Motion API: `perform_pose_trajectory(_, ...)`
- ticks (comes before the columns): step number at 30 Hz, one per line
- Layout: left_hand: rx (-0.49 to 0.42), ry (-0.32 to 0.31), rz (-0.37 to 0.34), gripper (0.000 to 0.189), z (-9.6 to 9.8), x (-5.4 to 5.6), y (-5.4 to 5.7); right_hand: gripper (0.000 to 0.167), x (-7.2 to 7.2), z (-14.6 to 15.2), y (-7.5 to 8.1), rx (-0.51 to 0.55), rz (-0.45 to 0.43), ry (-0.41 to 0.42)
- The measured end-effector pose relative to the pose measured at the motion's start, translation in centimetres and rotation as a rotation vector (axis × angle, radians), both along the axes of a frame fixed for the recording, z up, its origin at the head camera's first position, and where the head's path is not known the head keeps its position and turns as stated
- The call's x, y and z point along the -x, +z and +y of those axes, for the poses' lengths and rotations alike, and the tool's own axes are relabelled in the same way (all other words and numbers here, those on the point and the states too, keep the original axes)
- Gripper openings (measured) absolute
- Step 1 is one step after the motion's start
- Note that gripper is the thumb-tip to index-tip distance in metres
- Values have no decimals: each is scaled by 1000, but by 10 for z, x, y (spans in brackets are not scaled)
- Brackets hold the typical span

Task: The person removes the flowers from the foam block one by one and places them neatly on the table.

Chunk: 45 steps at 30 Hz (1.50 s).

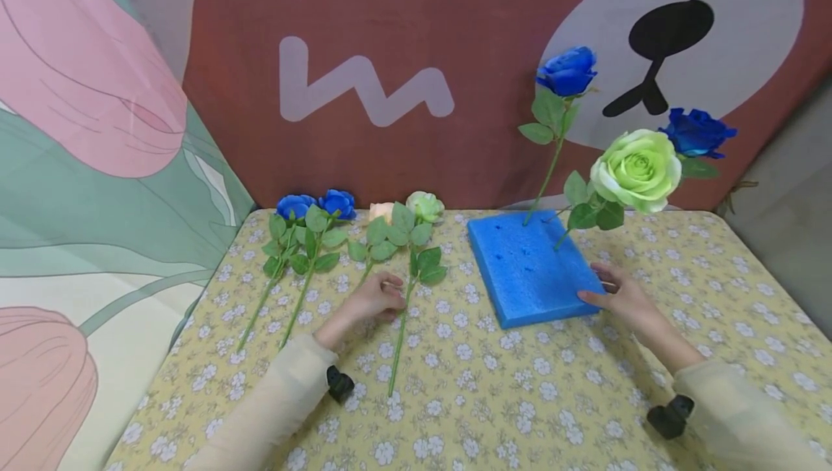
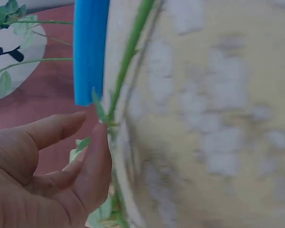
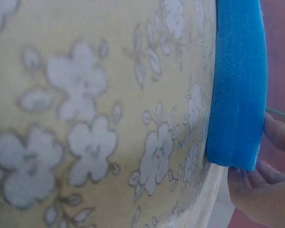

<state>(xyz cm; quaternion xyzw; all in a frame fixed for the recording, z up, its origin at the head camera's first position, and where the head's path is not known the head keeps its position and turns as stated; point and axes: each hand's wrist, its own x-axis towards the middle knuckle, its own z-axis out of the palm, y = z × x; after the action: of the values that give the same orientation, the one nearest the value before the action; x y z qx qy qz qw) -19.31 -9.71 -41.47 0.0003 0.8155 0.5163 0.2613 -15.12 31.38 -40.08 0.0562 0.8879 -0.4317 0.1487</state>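
My left hand (image 1: 373, 297) is at the stem (image 1: 400, 337) of a pale green artificial rose (image 1: 425, 207) lying on the table. In the left wrist view its thumb and fingers are apart, with the fingertips close by the stem (image 2: 130, 52); whether they touch it I cannot tell. A peach rose (image 1: 381, 212) lies just left, its lower stem hidden behind this hand. My right hand (image 1: 627, 301) grips the right front corner of a blue foam block (image 1: 539, 276), thumb on top and fingers at the side. A large green rose (image 1: 637, 170) and two blue roses (image 1: 568, 71) stand in the block.
Two more blue roses (image 1: 295, 206) lie at the table's left. Several small holes mark the foam's top. A flowered yellow cloth (image 1: 468, 399) covers the table. Behind it hangs a brown printed backdrop (image 1: 364, 160), close to the far edge.
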Motion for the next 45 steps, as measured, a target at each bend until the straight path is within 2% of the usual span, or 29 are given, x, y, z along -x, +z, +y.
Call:
perform_pose_trajectory(5,-9,55,50,39,5,8,13,80,4,2,1,15,19,-7)
perform_pose_trajectory(10,-74,47,91,40,20,13,21,73,11,9,1,23,31,27)
perform_pose_trajectory(17,-134,27,160,40,51,18,31,66,21,19,0,7,75,110)
perform_pose_trajectory(21,-227,29,172,38,72,25,29,65,27,25,-1,23,89,153)
perform_pose_trajectory(27,-302,38,204,36,97,31,26,68,30,30,1,24,67,168)
perform_pose_trajectory(32,-346,83,239,35,113,37,24,76,26,33,3,-1,11,118)
perform_pose_trajectory(38,-342,142,315,34,132,43,22,88,13,33,5,-57,-87,50)
perform_pose_trajectory(45,-363,168,322,37,148,48,21,97,7,30,4,-60,-169,33)
